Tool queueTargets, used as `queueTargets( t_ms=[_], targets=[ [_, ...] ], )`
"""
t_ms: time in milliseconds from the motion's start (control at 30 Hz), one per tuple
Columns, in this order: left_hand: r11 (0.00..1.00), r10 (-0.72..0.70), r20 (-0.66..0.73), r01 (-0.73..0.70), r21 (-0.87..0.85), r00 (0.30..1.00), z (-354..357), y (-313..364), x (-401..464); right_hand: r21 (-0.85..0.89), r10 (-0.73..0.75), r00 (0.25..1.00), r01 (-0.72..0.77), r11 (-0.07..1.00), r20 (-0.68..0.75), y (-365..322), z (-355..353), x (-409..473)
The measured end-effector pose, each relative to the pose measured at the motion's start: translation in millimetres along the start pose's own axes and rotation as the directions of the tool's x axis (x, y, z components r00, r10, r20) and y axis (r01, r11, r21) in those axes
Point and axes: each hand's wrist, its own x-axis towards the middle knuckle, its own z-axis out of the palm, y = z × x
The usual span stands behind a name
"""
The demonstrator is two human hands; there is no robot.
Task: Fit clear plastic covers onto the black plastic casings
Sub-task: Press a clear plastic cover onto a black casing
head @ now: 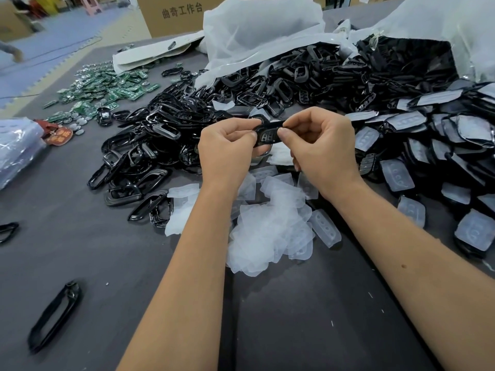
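Both forearms reaching up from 6 o'clock, bare, meeting just above the middle of the view. Left hand (227, 148) raised over the table (80, 263), fingers curled, thumb and forefinger pinching the left end of a black casing (266, 136). Right hand (318, 143) at the same height, fingers curled too, thumb tip pressed on the right end of the casing, forefinger bent over its top edge. Wrists turned slightly inward, backs of the hands toward the camera.

Casing held between the two hands, lying about level, off the table, button holes facing the camera. Cannot tell whether a clear cover sits on it already.

Directly under the hands, toward 6 o'clock, a loose heap of clear covers (270, 231) on the grey table. At 9 to 11 o'clock from the hands, a big pile of black frames (150, 145). At 3 o'clock, a pile of black casings with covers (428, 162) on top of them. At 12 to 1 o'clock, more black parts spilling from white plastic bags (257, 30). Far at 10 o'clock, green circuit boards (104, 89) spread out. At 7 o'clock, one single black frame (55, 315) lying alone, well apart from the piles. Behind the bags, a cardboard box (171, 17) with printed characters.
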Motion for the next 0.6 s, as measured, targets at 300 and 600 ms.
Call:
queueTargets(
  t_ms=[300,600],
  targets=[
    [0.998,0.06,0.066,-0.061,0.022,0.996,0.0,0.9,-4.0,-0.103,0.016,0.999,-0.019,0.994,-0.028,-3.4,-0.5,-1.6],
    [0.994,0.003,0.101,0.008,-0.108,0.995,-4.0,8.8,-6.2,0.026,0.143,0.989,-0.144,0.989,0.048,-5.3,-6.0,1.9]
  ],
)
